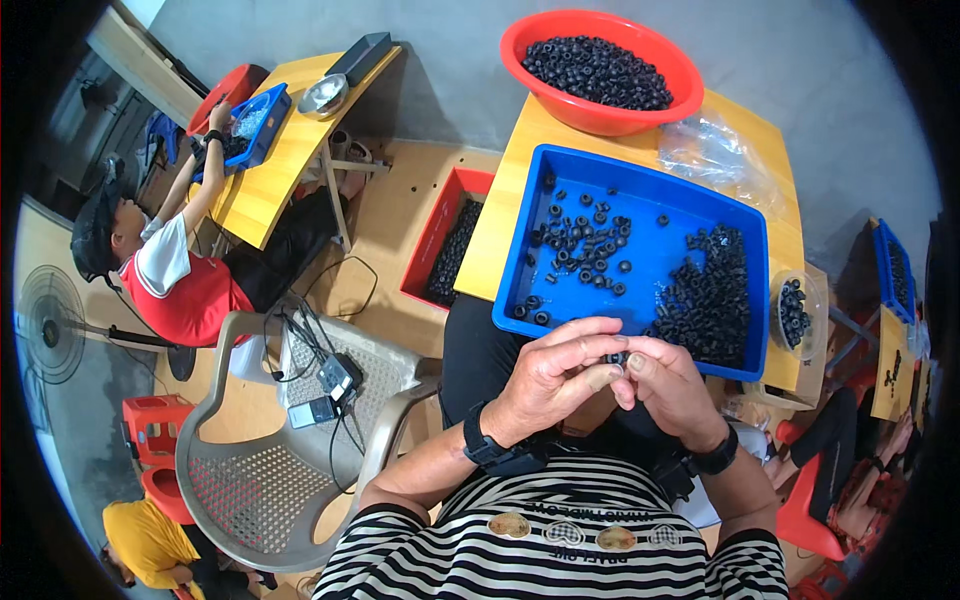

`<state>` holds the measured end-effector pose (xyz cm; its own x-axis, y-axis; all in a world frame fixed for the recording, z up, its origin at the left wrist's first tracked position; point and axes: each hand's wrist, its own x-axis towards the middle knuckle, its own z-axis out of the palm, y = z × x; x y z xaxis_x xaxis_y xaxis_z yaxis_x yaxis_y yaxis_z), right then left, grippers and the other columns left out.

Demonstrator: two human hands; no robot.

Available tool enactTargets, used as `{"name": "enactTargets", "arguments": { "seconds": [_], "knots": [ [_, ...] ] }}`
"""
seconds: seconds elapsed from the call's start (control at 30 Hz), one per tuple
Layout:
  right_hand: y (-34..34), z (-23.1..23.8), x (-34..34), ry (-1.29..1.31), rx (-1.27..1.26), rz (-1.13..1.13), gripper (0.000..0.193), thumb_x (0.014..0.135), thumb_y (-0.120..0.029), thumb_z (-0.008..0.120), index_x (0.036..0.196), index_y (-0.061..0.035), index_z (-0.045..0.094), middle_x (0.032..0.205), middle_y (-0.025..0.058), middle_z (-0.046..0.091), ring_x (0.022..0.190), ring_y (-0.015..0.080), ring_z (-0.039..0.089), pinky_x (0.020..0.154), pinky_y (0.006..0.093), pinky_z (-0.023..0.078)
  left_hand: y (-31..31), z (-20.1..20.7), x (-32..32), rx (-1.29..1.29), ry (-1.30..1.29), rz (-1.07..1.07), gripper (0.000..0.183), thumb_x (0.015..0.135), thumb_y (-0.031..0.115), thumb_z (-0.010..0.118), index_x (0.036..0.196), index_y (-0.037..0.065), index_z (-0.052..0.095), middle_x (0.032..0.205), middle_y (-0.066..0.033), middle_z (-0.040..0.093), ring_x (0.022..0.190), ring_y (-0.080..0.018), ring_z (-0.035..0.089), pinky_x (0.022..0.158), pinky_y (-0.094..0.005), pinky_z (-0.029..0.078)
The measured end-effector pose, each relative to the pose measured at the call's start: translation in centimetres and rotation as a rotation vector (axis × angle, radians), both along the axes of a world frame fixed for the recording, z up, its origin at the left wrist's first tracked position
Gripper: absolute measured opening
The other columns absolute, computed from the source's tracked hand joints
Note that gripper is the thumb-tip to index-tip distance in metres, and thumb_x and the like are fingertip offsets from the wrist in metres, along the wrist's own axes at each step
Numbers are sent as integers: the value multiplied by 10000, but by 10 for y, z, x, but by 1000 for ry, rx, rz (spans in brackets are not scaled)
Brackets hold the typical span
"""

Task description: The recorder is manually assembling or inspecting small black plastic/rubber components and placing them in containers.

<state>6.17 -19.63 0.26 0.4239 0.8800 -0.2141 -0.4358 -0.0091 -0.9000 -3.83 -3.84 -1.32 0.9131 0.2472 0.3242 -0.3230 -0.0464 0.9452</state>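
- Both hands come together, the left hand (555,375) and right hand (675,388) pinching one small black ring-like part (616,358) between their fingertips.
- Just beyond them, a blue tray (640,178) holds loose black pieces (710,300), heaped thickest at right.
- Behind it, a red basin (600,121) brims with more, on the yellow table (532,125).

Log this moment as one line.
left hand: pinching small black part | right hand: at same part | blue tray: scattered parts, heaped parts | red bowl: black parts
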Motion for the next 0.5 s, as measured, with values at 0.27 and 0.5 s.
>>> {"name": "enactTargets", "arguments": {
  "seconds": [0.27, 0.5],
  "knots": [
    [-7, -5, -13, -32, -18, -188, 257, 969, -166, 484, 1138, 8, 572, 733, 28, 595, 632, 70, 561, 553, 201, 459, -9, 3, -2, -44, 22, 12, 262, 793, -15, 701, 1050, -4, 651, 1172, -127, 591, 780, -74, 576, 672, -209, 494],
    [-8, -3, -23, -224, -76, -312, 103, 938, -55, 512, 995, 11, 568, 722, 28, 587, 600, 57, 543, 542, 197, 446, -15, -2, -4, 166, 40, 69, 262, 778, -26, 701, 1034, -1, 650, 1121, -124, 620, 771, -66, 573, 662, -205, 496]
  ]
}}
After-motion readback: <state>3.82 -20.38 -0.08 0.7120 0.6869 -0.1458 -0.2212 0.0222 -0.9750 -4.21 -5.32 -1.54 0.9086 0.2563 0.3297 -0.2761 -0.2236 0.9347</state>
